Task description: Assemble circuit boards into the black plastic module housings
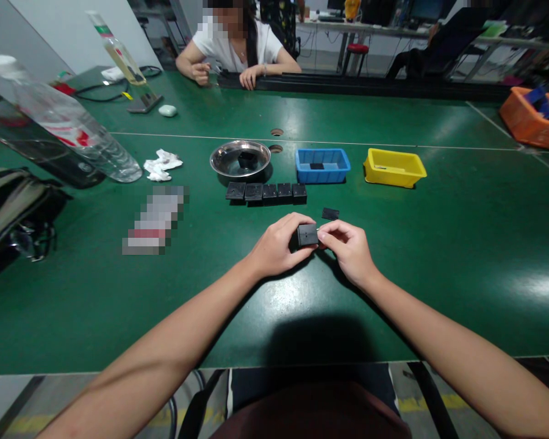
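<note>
Forearms (165, 329) span table edge (41, 371); left fingers (297, 217) hold block (307, 235) well beyond.

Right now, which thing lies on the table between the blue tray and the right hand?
In the head view, a small flat black piece lies on the green table between the blue tray and the right hand.

This looks like a workshop: a long green worktop (439, 250) carries a row of black blocks (269, 194), a blue bin (321, 176), a yellow bin (390, 177) and, far right, an orange basket (528, 125); desks (318, 26) with monitors (425, 10) stand beyond.
</note>
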Demonstrator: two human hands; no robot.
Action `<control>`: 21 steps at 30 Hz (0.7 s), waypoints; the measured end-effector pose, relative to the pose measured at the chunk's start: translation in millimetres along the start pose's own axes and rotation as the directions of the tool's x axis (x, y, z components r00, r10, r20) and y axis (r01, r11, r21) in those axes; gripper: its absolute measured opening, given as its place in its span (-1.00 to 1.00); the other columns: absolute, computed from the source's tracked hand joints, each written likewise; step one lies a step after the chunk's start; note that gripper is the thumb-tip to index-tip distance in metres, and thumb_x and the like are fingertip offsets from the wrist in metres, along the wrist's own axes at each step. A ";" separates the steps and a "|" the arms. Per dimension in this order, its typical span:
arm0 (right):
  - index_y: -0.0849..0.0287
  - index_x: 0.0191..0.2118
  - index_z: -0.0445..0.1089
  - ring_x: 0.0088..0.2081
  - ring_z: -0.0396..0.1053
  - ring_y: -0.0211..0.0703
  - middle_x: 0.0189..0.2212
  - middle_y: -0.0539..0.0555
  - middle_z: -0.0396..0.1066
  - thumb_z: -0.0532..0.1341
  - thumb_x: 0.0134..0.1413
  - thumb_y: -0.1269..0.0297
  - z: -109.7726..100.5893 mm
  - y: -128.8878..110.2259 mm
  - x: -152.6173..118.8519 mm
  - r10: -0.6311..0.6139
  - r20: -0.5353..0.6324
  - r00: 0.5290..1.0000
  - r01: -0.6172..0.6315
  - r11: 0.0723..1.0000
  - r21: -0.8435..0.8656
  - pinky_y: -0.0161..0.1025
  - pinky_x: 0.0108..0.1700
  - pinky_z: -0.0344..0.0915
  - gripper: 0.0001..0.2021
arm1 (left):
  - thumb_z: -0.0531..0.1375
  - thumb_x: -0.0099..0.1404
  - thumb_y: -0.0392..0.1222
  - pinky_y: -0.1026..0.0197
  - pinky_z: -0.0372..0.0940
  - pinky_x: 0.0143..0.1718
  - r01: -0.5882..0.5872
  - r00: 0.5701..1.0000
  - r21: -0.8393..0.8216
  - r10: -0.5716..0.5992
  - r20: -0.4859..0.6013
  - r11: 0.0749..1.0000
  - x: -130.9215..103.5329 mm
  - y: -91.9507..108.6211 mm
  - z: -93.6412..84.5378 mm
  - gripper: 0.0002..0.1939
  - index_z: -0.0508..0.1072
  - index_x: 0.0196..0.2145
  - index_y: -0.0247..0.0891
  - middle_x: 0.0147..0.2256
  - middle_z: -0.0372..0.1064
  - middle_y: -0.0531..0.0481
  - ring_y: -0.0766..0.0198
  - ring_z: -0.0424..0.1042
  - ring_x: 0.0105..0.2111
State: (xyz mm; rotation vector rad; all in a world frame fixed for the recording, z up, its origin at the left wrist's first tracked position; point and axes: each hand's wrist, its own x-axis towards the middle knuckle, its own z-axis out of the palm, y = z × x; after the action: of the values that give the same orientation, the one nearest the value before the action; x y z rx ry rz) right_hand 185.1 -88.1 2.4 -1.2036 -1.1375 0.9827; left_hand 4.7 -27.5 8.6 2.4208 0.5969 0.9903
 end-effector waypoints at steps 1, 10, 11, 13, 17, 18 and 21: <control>0.17 -0.45 0.50 -0.43 0.36 -0.21 -0.49 0.01 0.49 0.39 -0.03 0.17 -0.2 0.7 0.0 -0.001 0.003 1.000 0.001 1.000 0.004 -0.24 -0.31 0.31 -0.82 | 0.28 0.30 -0.21 0.14 0.40 -0.06 0.005 1.000 -0.004 -0.005 0.004 1.000 -0.1 0.3 -0.2 -0.70 0.39 -0.03 -0.28 -0.12 0.49 -0.12 0.17 0.50 -0.13; 0.12 -0.41 0.54 -0.34 0.41 -0.16 -0.44 0.02 0.51 0.40 0.02 0.12 -2.8 15.2 0.2 0.018 0.029 0.999 -0.021 0.993 0.119 -0.19 -0.17 0.34 -0.82 | 0.30 0.30 -0.15 0.16 0.41 -0.06 0.066 0.998 -0.045 -0.067 -0.007 0.997 -0.1 0.9 0.5 -0.69 0.41 -0.03 -0.25 -0.13 0.53 -0.09 0.18 0.54 -0.14; 0.12 -0.40 0.54 -0.33 0.41 -0.16 -0.43 0.02 0.51 0.41 0.02 0.12 -2.8 16.6 0.2 0.024 0.033 0.999 -0.029 0.991 0.133 -0.19 -0.16 0.34 -0.82 | 0.30 0.30 -0.15 0.15 0.41 -0.06 0.068 0.998 -0.043 -0.069 -0.007 0.997 -0.3 0.7 0.7 -0.69 0.41 -0.03 -0.25 -0.13 0.53 -0.09 0.18 0.54 -0.14; 0.12 -0.40 0.55 -0.34 0.41 -0.17 -0.43 0.01 0.52 0.41 0.01 0.14 -2.5 17.6 0.3 0.039 0.045 0.998 -0.045 0.989 0.143 -0.20 -0.18 0.33 -0.83 | 0.30 0.30 -0.14 0.15 0.41 -0.06 0.070 0.998 -0.032 -0.070 -0.001 0.997 -0.8 0.0 0.9 -0.69 0.41 -0.04 -0.25 -0.13 0.53 -0.10 0.18 0.54 -0.14; 0.12 -0.44 0.56 -0.38 0.37 -0.20 -0.47 0.00 0.51 0.42 -0.03 0.19 -1.3 13.3 0.7 0.057 0.042 0.997 -0.062 0.991 0.116 -0.22 -0.24 0.29 -0.87 | 0.29 0.31 -0.13 0.14 0.41 -0.05 0.069 0.998 -0.018 -0.068 0.016 0.997 -1.7 -1.5 1.5 -0.70 0.41 -0.04 -0.25 -0.13 0.53 -0.11 0.16 0.54 -0.12; 0.12 -0.45 0.56 -0.39 0.37 -0.20 -0.47 0.00 0.51 0.42 -0.05 0.20 -1.0 11.6 0.8 0.058 0.035 0.998 -0.061 0.992 0.106 -0.22 -0.24 0.29 -0.88 | 0.29 0.31 -0.13 0.14 0.41 -0.04 0.068 0.998 -0.018 -0.067 0.017 0.998 -1.9 -1.7 1.7 -0.70 0.41 -0.04 -0.25 -0.12 0.53 -0.11 0.16 0.54 -0.12; 0.13 -0.46 0.56 -0.39 0.36 -0.19 -0.47 0.01 0.52 0.41 -0.08 0.21 -0.3 7.6 1.0 0.065 0.024 0.998 -0.067 0.994 0.089 -0.21 -0.23 0.30 -0.88 | 0.29 0.30 -0.14 0.14 0.41 -0.05 0.064 0.998 -0.016 -0.063 0.014 0.998 -2.2 -2.3 2.2 -0.69 0.41 -0.03 -0.26 -0.12 0.53 -0.11 0.16 0.54 -0.12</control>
State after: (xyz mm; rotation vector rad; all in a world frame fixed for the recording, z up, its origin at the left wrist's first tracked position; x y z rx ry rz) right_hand 185.8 -86.2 -5.0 -1.1665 -1.0646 1.0877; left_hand 4.5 -27.4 4.8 2.3769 0.6538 0.9481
